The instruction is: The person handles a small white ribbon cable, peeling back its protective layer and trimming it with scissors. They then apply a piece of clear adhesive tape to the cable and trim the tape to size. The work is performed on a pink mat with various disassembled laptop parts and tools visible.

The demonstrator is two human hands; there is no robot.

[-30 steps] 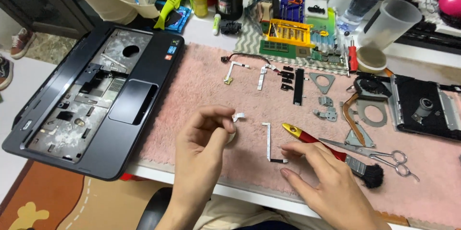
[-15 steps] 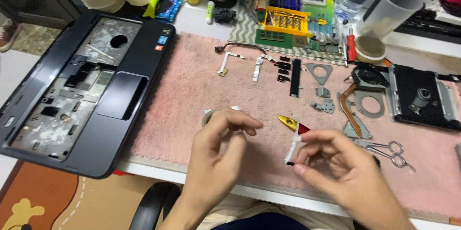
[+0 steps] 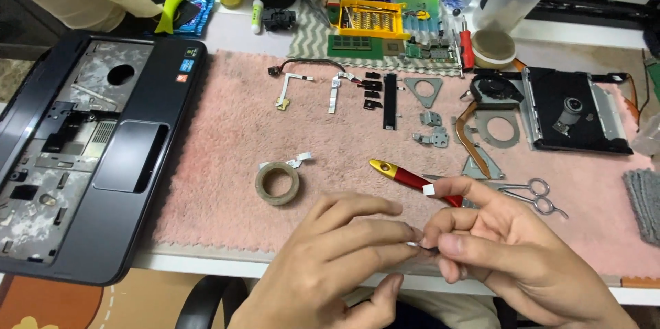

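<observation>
Pink towel mat [image 3: 227, 164] reaches almost to the near table edge, and its front strip around the hands has open room. At that edge the left hand [image 3: 337, 260] and the right hand [image 3: 502, 246] meet, fingers nearly closed, pinching between the fingertips one small white strip [image 3: 414, 244]; a white bit sticks on the right forefinger. Farther lie one tape roll [image 3: 278, 183], one red-handled tool [image 3: 412, 179], one pair of scissors [image 3: 533, 195] and, at left, one black laptop shell [image 3: 89, 157].

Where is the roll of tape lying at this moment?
In the head view the roll of tape lies flat on the pink towel, left of the red-handled tool and beyond the left hand.
</observation>
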